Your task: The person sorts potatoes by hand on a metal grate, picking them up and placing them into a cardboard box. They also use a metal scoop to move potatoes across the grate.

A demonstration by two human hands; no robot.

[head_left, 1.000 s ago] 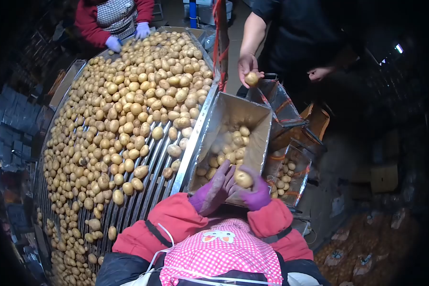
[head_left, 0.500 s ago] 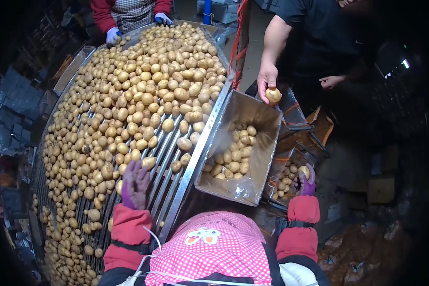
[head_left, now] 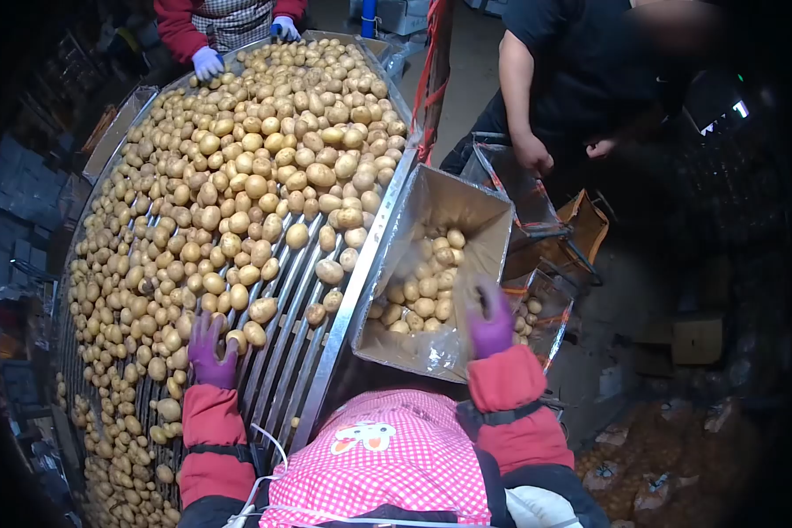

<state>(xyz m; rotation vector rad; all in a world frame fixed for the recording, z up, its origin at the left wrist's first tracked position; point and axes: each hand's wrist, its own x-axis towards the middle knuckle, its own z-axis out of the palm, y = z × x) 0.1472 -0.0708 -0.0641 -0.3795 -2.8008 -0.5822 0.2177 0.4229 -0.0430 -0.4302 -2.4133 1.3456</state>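
Many potatoes (head_left: pixel 264 158) cover a slatted metal rack (head_left: pixel 282 361) on the left. My left hand (head_left: pixel 211 354), in a purple glove, rests at the potatoes near the front of the rack, its fingers spread and nothing gripped. Over the right edge of a lined carton (head_left: pixel 466 207) is my right hand (head_left: pixel 490 321), also gloved; its fingers are apart and slightly blurred, with no potato visible in it. Inside that carton lie several potatoes (head_left: pixel 427 286). A second, smaller lined box (head_left: pixel 550 330) with potatoes stands just right of my right hand.
Across the rack, a person's two gloved hands (head_left: pixel 208 63) touch its far edge. Another person in dark clothes (head_left: pixel 581 79) stands at the back right, one hand at a lined container (head_left: pixel 524 189). A post with red cord (head_left: pixel 433 84) rises beside the rack's corner. Filled sacks (head_left: pixel 660 458) lie lower right.
My right hand has let go of its potato and moved left from the smaller box to the carton. My left hand has shifted left. The dark-clothed person's hand has drawn back, its potato gone from view.
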